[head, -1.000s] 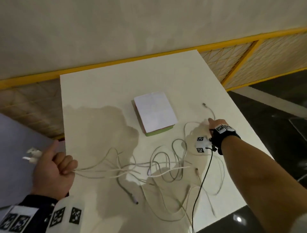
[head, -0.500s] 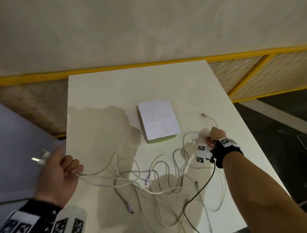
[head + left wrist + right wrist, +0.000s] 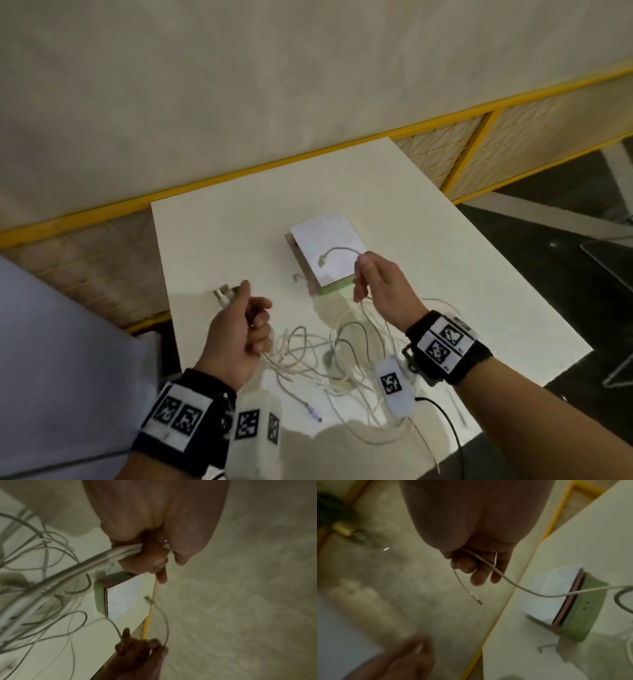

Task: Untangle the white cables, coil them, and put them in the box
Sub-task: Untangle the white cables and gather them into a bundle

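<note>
head view looks down over table (image 3: 394, 192); wrist views close, along fingers; all share box (image 3: 327, 251)

Bare table (image 3: 428, 222) lies open from 12 to 2 o'clock of the box (image 3: 329, 253), and along the left strip at 9 o'clock. From 5 to 7 o'clock the tangle of white cables (image 3: 342, 356) covers the near surface. A raised cable end (image 3: 339, 253) arcs over the box lid, between the left hand (image 3: 236, 335) and right hand (image 3: 380, 291).
</note>
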`<action>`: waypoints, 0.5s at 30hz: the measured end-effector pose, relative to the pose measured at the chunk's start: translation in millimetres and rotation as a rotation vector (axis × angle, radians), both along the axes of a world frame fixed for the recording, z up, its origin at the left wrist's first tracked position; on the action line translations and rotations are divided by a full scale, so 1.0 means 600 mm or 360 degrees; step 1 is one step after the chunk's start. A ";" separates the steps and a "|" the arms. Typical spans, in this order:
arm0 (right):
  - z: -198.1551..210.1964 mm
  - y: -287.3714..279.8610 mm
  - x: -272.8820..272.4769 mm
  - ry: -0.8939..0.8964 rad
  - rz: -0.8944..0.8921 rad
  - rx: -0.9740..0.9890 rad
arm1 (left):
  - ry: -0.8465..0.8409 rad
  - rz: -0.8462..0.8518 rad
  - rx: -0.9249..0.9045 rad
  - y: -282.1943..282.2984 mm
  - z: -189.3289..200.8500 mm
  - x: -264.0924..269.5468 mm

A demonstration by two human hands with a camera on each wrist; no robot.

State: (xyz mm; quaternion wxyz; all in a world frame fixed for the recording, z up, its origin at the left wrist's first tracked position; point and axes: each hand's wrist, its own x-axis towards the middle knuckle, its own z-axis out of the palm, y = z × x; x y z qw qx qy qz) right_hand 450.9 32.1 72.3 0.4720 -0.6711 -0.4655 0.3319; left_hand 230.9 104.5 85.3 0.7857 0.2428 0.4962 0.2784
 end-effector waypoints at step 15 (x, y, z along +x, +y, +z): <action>-0.027 -0.078 -0.163 -0.0954 0.0710 -0.0219 | -0.0374 0.0156 0.0187 -0.027 0.002 -0.062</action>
